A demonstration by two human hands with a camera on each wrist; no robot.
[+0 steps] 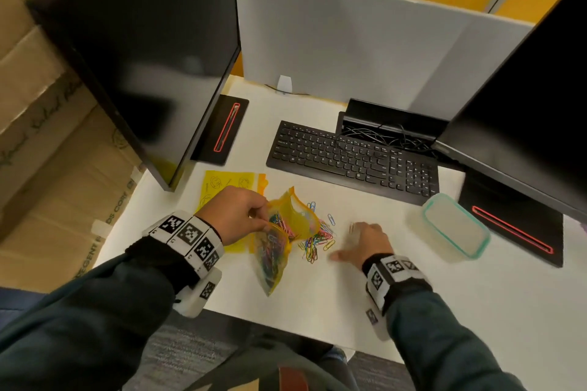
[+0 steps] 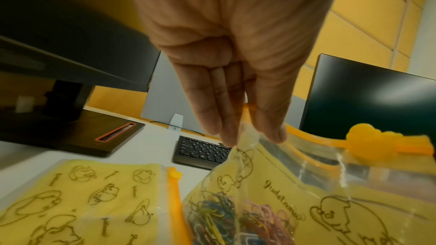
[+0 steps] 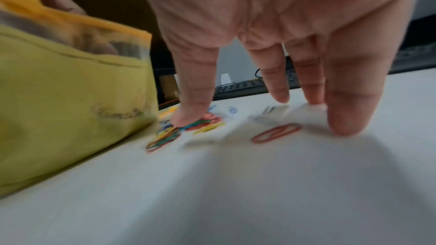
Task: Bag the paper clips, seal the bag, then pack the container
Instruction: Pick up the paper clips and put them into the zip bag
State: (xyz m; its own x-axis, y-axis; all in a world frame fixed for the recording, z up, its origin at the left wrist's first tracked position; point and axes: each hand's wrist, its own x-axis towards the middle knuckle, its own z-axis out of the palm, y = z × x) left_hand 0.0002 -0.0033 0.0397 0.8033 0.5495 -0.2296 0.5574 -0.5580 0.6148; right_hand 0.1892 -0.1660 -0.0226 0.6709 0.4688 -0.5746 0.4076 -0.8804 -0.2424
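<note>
Head view, left to right: my left hand [image 1: 234,213] pinches the rim of the yellow bag [image 1: 279,244] between thumb and fingers [image 2: 213,111], mouth open, many clips inside. Loose paper clips [image 1: 319,240] lie mid-worktop [image 1: 317,301]; my right hand [image 1: 365,243] presses spread fingers [image 3: 193,88] beside them. I judge bagging half done; sealing and packing the container [image 1: 455,227] near the right edge remain.

We count two yellow zip bags [image 1: 287,225] [image 1: 222,190], two dark monitors [image 1: 149,51] [image 1: 533,98], one keyboard [image 1: 352,159], one lidded container [image 1: 455,227] and a heap of coloured paper clips [image 1: 319,240] too tangled to number
</note>
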